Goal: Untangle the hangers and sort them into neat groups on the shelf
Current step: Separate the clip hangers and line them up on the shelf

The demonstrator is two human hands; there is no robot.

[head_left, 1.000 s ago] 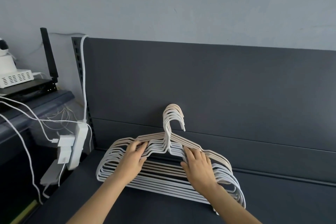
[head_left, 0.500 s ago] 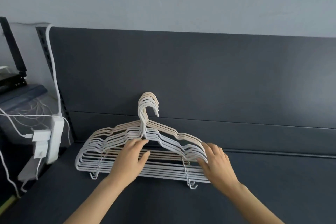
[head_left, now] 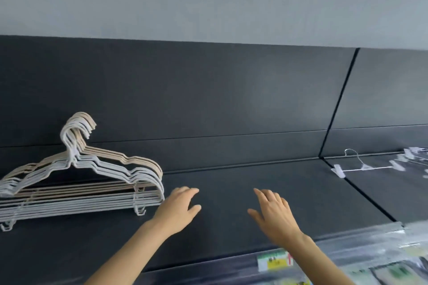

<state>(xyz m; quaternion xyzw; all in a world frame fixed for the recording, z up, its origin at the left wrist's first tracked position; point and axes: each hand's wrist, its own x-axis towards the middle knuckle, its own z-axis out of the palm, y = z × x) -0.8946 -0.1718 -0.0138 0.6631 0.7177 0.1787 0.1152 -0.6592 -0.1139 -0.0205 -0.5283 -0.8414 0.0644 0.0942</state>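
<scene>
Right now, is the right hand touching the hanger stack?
Apart. The head view shows the right hand open over the shelf, with the left hand between it and the hanger stack.

A stack of hangers [head_left: 81, 183] is sitting at the left end of the shelf [head_left: 231, 180], its hooks pointing up and leaning against the back panel [head_left: 208, 99] behind it; the left hand [head_left: 178, 208] is stretching out over the shelf just right of the stack, apart from it; the right hand [head_left: 273, 213] is reaching over the shelf's middle, right of the left hand and not touching it; farther right, beyond a seam in the shelf, a clip hanger [head_left: 361, 166] is lying flat near the back panel; more clip hangers [head_left: 414, 154] are lying behind it at the right edge; a label [head_left: 274, 260] is sitting on the shelf's front edge, beside the right wrist.
</scene>
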